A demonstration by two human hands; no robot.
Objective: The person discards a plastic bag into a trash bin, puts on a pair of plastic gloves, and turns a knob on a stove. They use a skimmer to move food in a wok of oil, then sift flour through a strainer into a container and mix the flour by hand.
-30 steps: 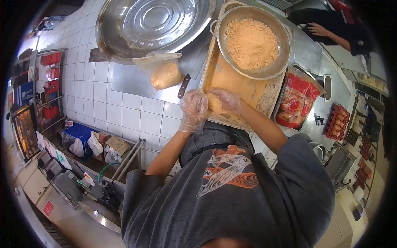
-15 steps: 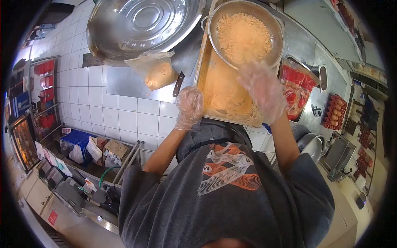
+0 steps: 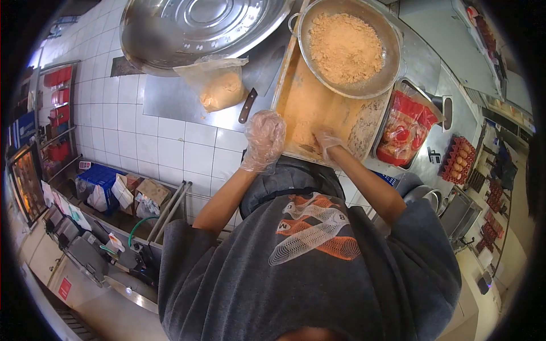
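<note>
In a clear plastic glove, my left hand (image 3: 265,141) is curled into a fist at the near left corner of a shallow tray (image 3: 364,128). Whatever it holds, if anything, is hidden. My right hand (image 3: 332,142), also gloved, reaches down inside the tray at its near side, among a thin layer of orange crumbs (image 3: 301,129). Its fingers point left and are too small and blurred to read. Over the tray's far end sits a metal colander-like bowl (image 3: 392,62) with loop handles, holding a heap of orange crumbs (image 3: 346,48).
Left of the tray lie a knife with a brown handle (image 3: 248,105) and a plastic bag of orange crumbs (image 3: 222,92). A large steel basin (image 3: 227,34) stands behind them. To the right are a red plastic packet (image 3: 405,128) in a metal pan and a carton of eggs (image 3: 458,160).
My right hand has come down and left from near the bowl into the tray's near side. My left fist stays at the corner. The whole view has shifted slightly.
</note>
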